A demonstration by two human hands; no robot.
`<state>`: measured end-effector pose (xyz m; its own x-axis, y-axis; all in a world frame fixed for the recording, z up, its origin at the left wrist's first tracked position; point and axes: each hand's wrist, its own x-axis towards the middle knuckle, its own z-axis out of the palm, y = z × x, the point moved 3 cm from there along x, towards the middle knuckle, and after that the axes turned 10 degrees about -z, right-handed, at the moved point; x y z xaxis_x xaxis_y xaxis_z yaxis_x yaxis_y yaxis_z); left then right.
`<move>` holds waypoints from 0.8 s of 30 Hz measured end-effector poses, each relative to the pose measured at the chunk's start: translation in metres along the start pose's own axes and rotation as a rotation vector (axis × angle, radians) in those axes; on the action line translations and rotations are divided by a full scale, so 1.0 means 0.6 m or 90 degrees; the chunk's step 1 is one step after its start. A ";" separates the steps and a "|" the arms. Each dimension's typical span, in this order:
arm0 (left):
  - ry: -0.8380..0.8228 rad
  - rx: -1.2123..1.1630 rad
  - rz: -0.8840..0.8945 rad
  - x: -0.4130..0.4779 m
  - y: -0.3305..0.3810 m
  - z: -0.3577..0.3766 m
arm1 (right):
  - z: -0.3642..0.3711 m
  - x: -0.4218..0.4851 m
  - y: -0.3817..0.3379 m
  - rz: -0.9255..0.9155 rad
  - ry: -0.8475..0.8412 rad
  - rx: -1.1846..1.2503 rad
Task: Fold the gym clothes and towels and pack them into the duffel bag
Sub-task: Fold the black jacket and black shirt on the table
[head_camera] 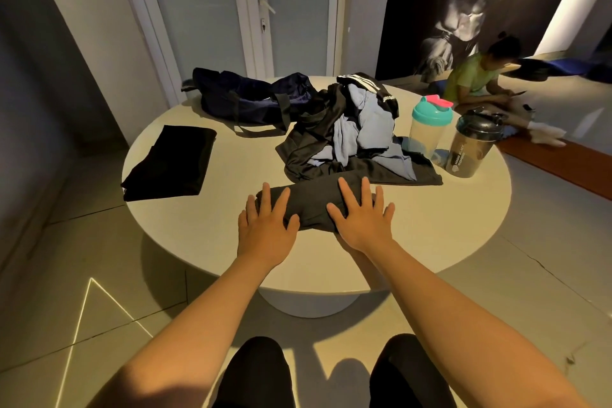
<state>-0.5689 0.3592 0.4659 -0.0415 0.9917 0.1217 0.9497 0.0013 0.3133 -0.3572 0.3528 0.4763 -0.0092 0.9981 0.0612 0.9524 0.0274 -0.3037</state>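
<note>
While left hand point(265, 225) and right hand point(361, 219) press flat-fingered on dark garment point(311, 204) | shaker point(470, 149) label reads "MAGIC BLACK"

2 hands flat, palms down.
Left hand point(266, 225) and right hand point(361, 219) side by side, fingers straight and spread, forearms outstretched.

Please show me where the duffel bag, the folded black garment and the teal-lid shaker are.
duffel bag point(245, 99), head view, dark side panel.
folded black garment point(172, 162), head view, flat middle.
teal-lid shaker point(427, 136), head view, clear body.
</note>
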 end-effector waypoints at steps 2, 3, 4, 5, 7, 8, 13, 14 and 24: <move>0.003 0.001 -0.034 0.001 0.001 0.002 | -0.001 -0.002 0.004 0.026 0.012 0.002; 0.006 -0.009 -0.036 0.001 0.001 0.001 | -0.002 -0.005 0.002 0.028 0.025 -0.007; 0.001 -0.042 -0.036 0.003 0.000 0.000 | -0.003 -0.009 -0.002 0.023 0.042 -0.014; -0.011 -0.100 -0.040 0.005 -0.002 -0.003 | -0.005 -0.015 -0.009 0.016 0.062 -0.006; -0.045 -0.252 -0.064 0.009 -0.006 -0.013 | -0.011 -0.024 -0.024 0.006 0.101 0.045; -0.055 -0.319 -0.075 0.011 -0.007 -0.019 | -0.015 -0.028 -0.033 0.000 0.118 0.066; -0.073 -0.428 -0.035 0.017 0.001 -0.047 | -0.071 -0.023 -0.069 -0.149 0.351 0.080; -0.077 -0.440 -0.024 0.020 0.001 -0.048 | -0.079 -0.015 -0.066 -0.157 0.357 0.070; -0.030 -0.484 -0.196 0.039 0.009 -0.050 | -0.067 -0.010 -0.075 0.009 0.002 0.077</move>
<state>-0.5739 0.3783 0.4987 -0.2363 0.9657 -0.1079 0.4271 0.2030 0.8811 -0.3877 0.3434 0.5278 0.0051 0.9982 0.0594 0.9085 0.0202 -0.4174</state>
